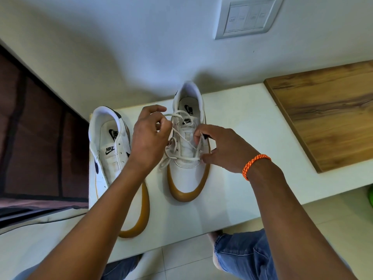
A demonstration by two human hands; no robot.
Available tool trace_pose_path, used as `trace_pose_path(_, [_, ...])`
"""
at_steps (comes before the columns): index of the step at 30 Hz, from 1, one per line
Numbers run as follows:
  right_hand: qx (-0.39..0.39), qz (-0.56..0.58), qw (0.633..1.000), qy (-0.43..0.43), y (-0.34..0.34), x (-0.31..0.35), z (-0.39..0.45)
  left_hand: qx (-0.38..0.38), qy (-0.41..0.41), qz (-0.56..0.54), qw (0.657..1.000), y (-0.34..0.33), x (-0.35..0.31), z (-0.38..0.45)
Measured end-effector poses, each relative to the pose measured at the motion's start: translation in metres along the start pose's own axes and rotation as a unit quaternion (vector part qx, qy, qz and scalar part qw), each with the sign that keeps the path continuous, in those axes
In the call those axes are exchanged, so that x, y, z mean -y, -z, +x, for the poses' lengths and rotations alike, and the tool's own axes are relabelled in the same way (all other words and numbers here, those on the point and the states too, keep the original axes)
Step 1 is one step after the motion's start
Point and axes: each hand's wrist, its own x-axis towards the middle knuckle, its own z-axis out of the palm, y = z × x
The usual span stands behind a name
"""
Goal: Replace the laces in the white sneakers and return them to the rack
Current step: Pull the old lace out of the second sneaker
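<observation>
Now both hands, left (148, 138) and right (224, 148), over right sneaker (186, 168), seemingly pinching its lace (177, 157).

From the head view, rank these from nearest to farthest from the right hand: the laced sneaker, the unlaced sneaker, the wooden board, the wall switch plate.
1. Laced sneaker: the right hand rests on its right side, touching it.
2. Unlaced sneaker and wooden board: one to the left past the left hand, the other on the counter's right; too close to call.
3. Wall switch plate: high on the wall, farthest.

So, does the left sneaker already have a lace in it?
No, the left sneaker shows bare eyelets; only the right sneaker carries a lace.
</observation>
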Motion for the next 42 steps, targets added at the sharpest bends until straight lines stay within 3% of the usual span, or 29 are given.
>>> trace_pose_path(8, [0.009, 0.01, 1.0, 0.0, 0.001, -0.002, 0.0, 0.022, -0.147, 0.105, 0.983, -0.003, -0.021, -0.018])
trace_pose_path(13, [0.007, 0.005, 1.0, 0.008, 0.001, -0.003, 0.001, 0.175, -0.145, 0.183, 0.956, -0.012, -0.011, -0.028])
trace_pose_path(15, [0.007, 0.005, 1.0, 0.008, 0.001, -0.003, 0.001, 0.192, -0.134, 0.196, 0.952, -0.015, -0.008, -0.03])
trace_pose_path(21, [0.018, 0.021, 1.0, 0.009, 0.002, -0.003, 0.001, 0.155, -0.112, 0.142, 0.971, -0.014, -0.014, -0.023])
trace_pose_path(27, [0.01, 0.033, 0.999, -0.005, 0.002, -0.003, 0.001, 0.059, -0.08, 0.057, 0.993, 0.0, -0.019, -0.011])
trace_pose_path(37, [0.013, 0.04, 0.999, -0.013, 0.001, -0.003, 0.002, 0.029, 0.06, -0.031, 0.997, 0.002, -0.021, -0.011])
trace_pose_path(42, [0.001, 0.047, 0.999, -0.005, -0.001, -0.004, 0.002, 0.01, 0.156, -0.111, 0.981, 0.006, -0.014, -0.004])
